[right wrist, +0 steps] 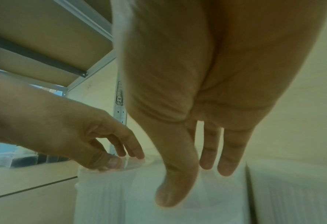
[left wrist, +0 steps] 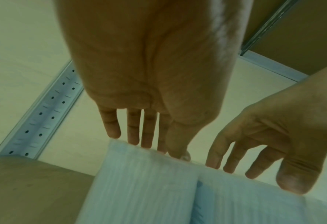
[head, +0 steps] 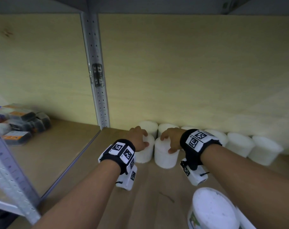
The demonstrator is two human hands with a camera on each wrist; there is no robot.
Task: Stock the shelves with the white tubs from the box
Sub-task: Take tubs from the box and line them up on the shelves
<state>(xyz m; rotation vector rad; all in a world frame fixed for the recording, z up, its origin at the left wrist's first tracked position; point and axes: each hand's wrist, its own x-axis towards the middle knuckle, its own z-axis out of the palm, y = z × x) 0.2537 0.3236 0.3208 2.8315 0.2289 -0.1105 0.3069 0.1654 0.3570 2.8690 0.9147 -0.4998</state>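
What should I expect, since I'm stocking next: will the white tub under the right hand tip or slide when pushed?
Probably slides: the white tub stands upright on smooth shelf board. Likely light, since fingers handle it by the top alone. Its ribbed wall may flex.

Dark rectangular packets with orange labels (head: 23,123) lay heaped in the neighbouring bay, near its back edge. A perforated grey metal upright (head: 97,80) stood against the pale plywood back panel (head: 190,71).
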